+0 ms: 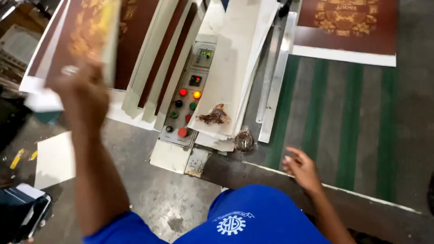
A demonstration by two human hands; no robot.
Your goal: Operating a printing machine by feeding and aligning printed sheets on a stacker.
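1. Printed sheet (86,31): brown with gold ornament, blurred, raised at upper left over a stack of similar sheets (135,40).
2. Left hand (83,92): clenched on the sheet's lower edge.
3. Right hand (302,168): released, fingers loosely spread, hovering at the edge of the green-striped table (343,126).
4. Control panel (187,95): red, green and orange buttons, between the two hands.

A blurred brown printed sheet (86,31) with gold ornament and white border is raised, tilted, at upper left.
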